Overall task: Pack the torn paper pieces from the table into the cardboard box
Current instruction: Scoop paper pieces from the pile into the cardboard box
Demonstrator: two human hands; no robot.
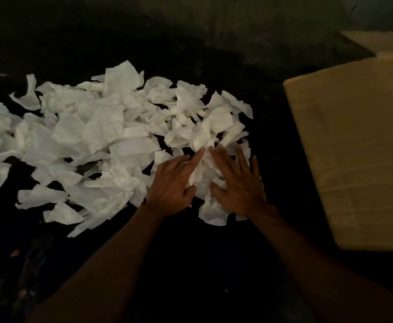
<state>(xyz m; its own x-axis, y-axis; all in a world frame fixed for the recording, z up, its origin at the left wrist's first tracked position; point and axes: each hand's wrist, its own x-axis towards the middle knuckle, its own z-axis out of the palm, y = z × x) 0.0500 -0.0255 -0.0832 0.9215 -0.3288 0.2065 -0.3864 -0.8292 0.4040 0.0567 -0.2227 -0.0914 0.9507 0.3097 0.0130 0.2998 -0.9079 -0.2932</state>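
A wide heap of white torn paper pieces covers the dark table from the left edge to the middle. My left hand and my right hand lie side by side on the heap's right end, fingers spread and mostly straight, touching a bunch of pieces between them. The left thumb and the right thumb point inward at the bunch. The cardboard box stands at the right, its flap facing me; its inside is hidden.
The table is black and dimly lit. A dark strip of table separates the paper heap from the box. A grey wall rises behind the table.
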